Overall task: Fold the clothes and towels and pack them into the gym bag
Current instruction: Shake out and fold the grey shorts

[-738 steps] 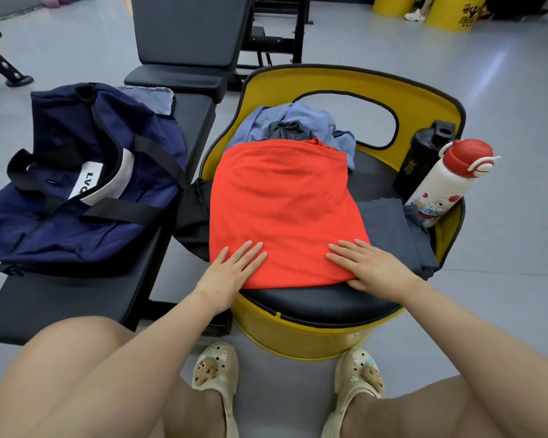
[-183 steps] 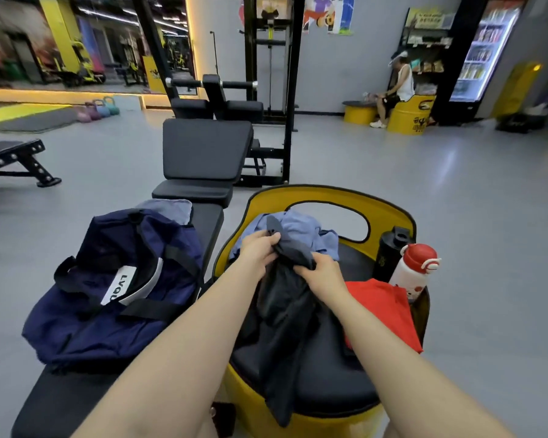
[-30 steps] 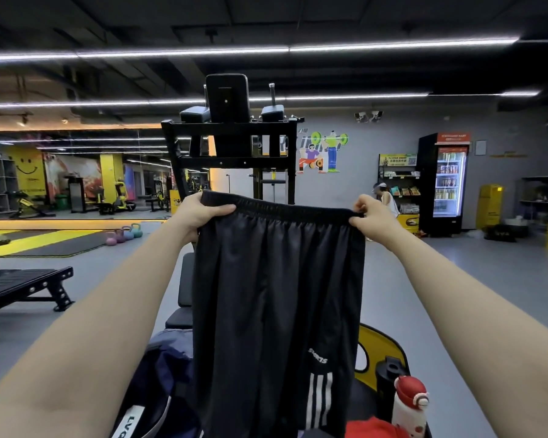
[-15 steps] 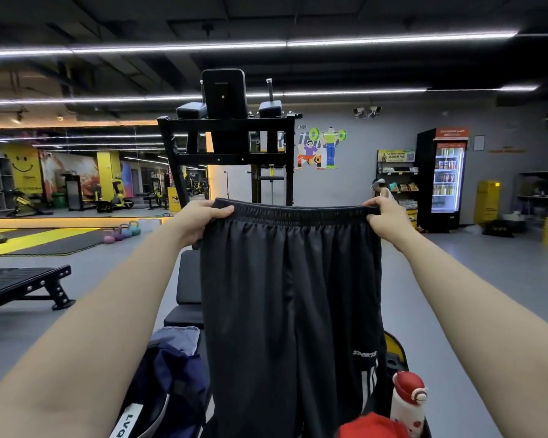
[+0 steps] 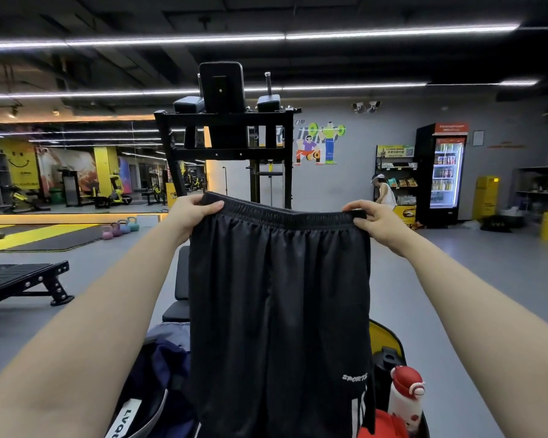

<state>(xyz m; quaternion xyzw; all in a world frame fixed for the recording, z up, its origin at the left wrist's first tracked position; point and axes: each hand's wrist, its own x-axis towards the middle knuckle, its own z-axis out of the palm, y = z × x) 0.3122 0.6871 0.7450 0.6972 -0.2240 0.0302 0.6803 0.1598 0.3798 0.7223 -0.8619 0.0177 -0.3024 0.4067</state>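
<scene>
A pair of black shorts [image 5: 279, 311] hangs full length in the middle of the frame, held up by its elastic waistband at both corners. The left hand [image 5: 192, 213] grips the waistband's left end, its fingers [image 5: 214, 205] curled over the top edge with the cloth pinched beneath them. The right hand [image 5: 377, 221] grips the right end the same way — thumb along the front of the band, fingers wrapped behind it. Both bare forearms reach in from the lower corners of the frame. The waistband sags a little between the two hands, and the cloth falls in soft vertical folds. Near the lower right hem sits a small white "SPORTS" print [image 5: 355, 377], with white stripes below it.

Below and left of the shorts, partly hidden behind them, lies the navy gym bag [image 5: 159, 374], a white label with dark letters showing at the bottom edge of the frame. At the lower right stands a white bottle with a red cap [image 5: 405, 393], just beside a black bottle [image 5: 385, 368], both in front of the yellow rim of a seat [image 5: 386, 338]. A patch of red cloth [image 5: 383, 425] shows at the bottom edge, beside the shorts' hem.

Behind the shorts rises a black exercise rack [image 5: 225, 131]. A low black bench [image 5: 23, 279] stands at the left, coloured kettlebells [image 5: 121, 227] farther back, and a lit drinks fridge [image 5: 445, 173] at the right wall — a person [image 5: 383, 191] stands near it.
</scene>
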